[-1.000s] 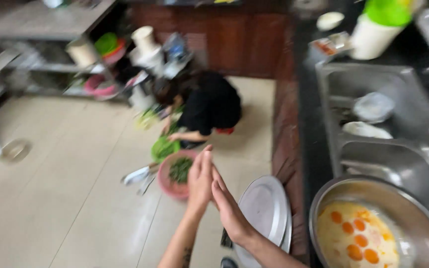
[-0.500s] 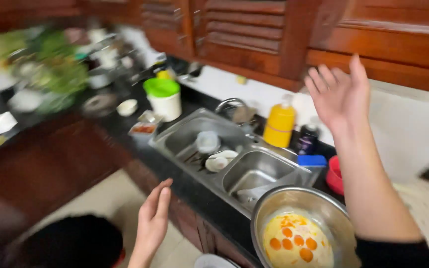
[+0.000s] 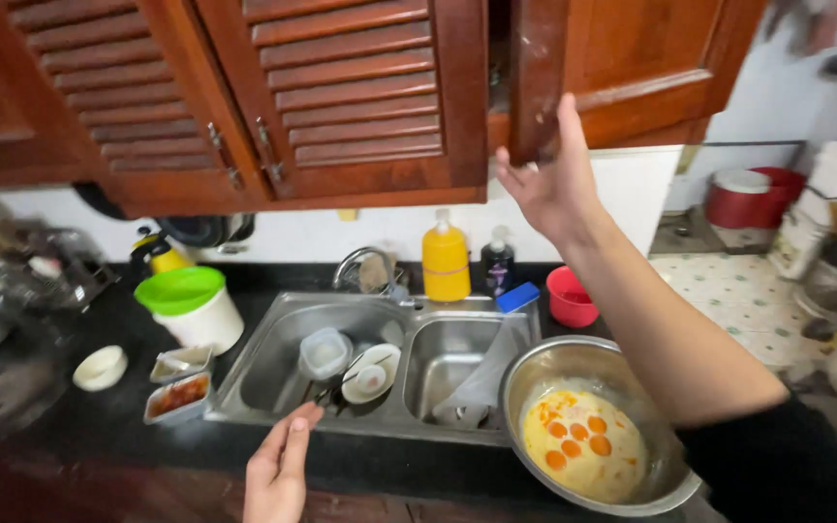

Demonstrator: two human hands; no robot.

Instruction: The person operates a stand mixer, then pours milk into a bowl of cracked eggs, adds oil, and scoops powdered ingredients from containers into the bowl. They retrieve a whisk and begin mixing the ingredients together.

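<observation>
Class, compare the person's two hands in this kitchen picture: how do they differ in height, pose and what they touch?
The right hand is raised high, fingers on the edge of the open brown wooden cupboard door; the left hand hangs low at the front edge of the steel double sink. The right hand touches the door; the left hand touches nothing I can see. Both are bare, with no closed grip.

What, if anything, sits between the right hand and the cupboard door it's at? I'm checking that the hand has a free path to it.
Nothing visible does. The right hand is already at the lower edge of the wooden cupboard door, fingers on it, and the door stands slightly ajar. The yellow bottle and the red cup stand lower, on the counter.
</observation>
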